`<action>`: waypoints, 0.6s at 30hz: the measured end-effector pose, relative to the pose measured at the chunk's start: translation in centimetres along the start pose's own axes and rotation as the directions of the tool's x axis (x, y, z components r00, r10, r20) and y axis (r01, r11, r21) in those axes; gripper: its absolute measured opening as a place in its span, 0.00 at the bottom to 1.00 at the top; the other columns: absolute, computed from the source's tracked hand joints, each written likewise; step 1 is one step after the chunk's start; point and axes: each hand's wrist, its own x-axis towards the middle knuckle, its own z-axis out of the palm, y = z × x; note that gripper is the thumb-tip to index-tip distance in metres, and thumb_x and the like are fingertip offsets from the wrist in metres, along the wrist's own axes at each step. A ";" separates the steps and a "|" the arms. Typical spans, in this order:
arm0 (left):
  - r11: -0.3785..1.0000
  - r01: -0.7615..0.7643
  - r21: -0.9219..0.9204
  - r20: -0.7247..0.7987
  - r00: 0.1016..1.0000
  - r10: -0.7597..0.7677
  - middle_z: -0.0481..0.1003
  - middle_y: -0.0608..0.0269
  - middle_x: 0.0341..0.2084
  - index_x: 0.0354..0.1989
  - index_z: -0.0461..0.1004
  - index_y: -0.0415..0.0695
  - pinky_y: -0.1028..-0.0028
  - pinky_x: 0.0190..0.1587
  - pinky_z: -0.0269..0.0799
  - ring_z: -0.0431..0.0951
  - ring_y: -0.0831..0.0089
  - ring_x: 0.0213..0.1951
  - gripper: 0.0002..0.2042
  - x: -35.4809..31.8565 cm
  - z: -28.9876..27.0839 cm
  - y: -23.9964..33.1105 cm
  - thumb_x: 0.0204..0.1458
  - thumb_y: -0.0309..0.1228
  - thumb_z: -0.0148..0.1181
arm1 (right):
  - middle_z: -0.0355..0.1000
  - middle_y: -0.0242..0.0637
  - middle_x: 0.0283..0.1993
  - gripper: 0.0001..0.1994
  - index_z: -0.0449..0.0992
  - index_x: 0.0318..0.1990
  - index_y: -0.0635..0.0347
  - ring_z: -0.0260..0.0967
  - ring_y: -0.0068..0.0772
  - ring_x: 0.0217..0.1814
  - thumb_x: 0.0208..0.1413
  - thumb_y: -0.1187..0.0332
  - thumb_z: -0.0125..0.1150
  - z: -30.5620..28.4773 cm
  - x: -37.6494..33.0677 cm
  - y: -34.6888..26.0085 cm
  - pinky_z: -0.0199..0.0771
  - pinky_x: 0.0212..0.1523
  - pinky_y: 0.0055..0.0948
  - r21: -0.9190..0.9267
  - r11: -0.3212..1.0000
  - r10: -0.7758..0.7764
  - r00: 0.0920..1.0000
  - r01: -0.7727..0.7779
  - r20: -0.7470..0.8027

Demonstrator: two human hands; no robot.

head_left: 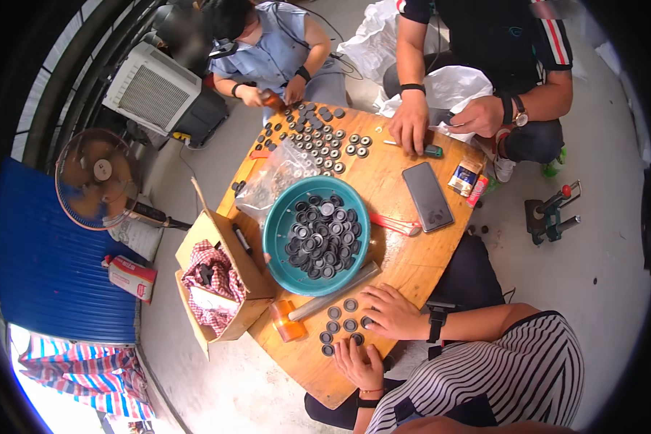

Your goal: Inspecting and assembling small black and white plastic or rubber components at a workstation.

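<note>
Small black round rubber rings are laid in rows near the wooden table's edge — pinned flat under the right hand, fingers spread; the left hand, open, rests just beside them.

A makeshift workshop: wooden table strewn with black parts, rubber mallet, concrete floor, hand press

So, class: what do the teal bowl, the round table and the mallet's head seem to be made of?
Teal bowl: likely plastic, with an even colour and a smooth moulded rim. Round table: wood or wood veneer, with visible grain and a warm brown tone. Mallet: its orange head looks translucent, probably plastic or rubber, and the handle looks like grey metal.
</note>
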 end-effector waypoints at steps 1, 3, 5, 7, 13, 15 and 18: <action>0.999 -0.033 -0.019 0.000 0.999 0.033 0.71 0.49 0.52 0.48 0.74 0.38 0.53 0.62 0.54 0.65 0.48 0.60 0.18 0.0 0.0 -0.1 0.49 0.33 0.60 | 0.64 0.44 0.59 0.15 0.75 0.41 0.59 0.54 0.46 0.67 0.51 0.59 0.60 -0.1 0.0 0.1 0.50 0.66 0.49 -0.015 1.000 0.002 1.000 -0.002 -0.004; 0.995 -0.082 -0.059 -0.027 0.996 0.080 0.75 0.53 0.49 0.43 0.77 0.41 0.55 0.62 0.56 0.68 0.50 0.57 0.15 -0.1 -0.2 -0.2 0.47 0.32 0.62 | 0.65 0.44 0.58 0.14 0.75 0.42 0.59 0.54 0.45 0.67 0.51 0.62 0.59 -0.3 0.3 -0.1 0.49 0.66 0.48 -0.007 1.000 -0.008 1.000 0.008 -0.015; 0.997 -0.073 -0.040 -0.016 0.997 0.073 0.77 0.57 0.46 0.43 0.78 0.43 0.59 0.61 0.57 0.72 0.58 0.55 0.13 0.1 -0.7 0.0 0.48 0.31 0.62 | 0.65 0.43 0.58 0.14 0.75 0.42 0.59 0.54 0.44 0.67 0.51 0.63 0.57 -0.3 0.3 -0.7 0.48 0.67 0.47 0.003 0.999 -0.042 0.999 0.042 -0.005; 0.999 -0.034 -0.030 -0.030 0.999 0.033 0.77 0.58 0.45 0.42 0.78 0.44 0.60 0.61 0.57 0.73 0.60 0.54 0.13 0.4 -0.5 0.1 0.48 0.31 0.61 | 0.66 0.43 0.57 0.13 0.74 0.42 0.59 0.55 0.45 0.66 0.50 0.64 0.57 -0.3 0.6 -0.7 0.48 0.67 0.49 -0.041 0.999 -0.012 1.000 0.012 0.004; 0.997 -0.066 -0.049 -0.032 0.997 0.065 0.77 0.62 0.45 0.41 0.78 0.46 0.62 0.60 0.58 0.74 0.65 0.52 0.11 0.3 -0.6 0.0 0.49 0.31 0.61 | 0.66 0.43 0.57 0.12 0.74 0.41 0.59 0.55 0.46 0.66 0.51 0.65 0.56 0.2 0.3 -0.7 0.49 0.66 0.50 -0.051 0.999 -0.013 1.000 0.012 -0.013; 0.997 -0.062 -0.051 -0.032 0.998 0.060 0.77 0.62 0.45 0.41 0.78 0.46 0.62 0.60 0.58 0.74 0.65 0.52 0.11 0.2 -0.6 -0.1 0.49 0.31 0.61 | 0.66 0.43 0.56 0.12 0.74 0.41 0.59 0.56 0.47 0.66 0.51 0.65 0.56 0.2 0.3 -0.9 0.49 0.66 0.51 -0.048 0.999 -0.014 1.000 0.013 -0.010; 0.997 -0.063 -0.052 -0.032 0.998 0.062 0.77 0.62 0.45 0.41 0.78 0.46 0.62 0.60 0.58 0.74 0.65 0.52 0.11 0.1 -0.7 0.0 0.49 0.31 0.61 | 0.66 0.43 0.56 0.12 0.74 0.42 0.60 0.56 0.47 0.66 0.52 0.64 0.56 0.0 0.2 -0.9 0.49 0.66 0.51 -0.052 0.999 -0.014 1.000 0.014 -0.011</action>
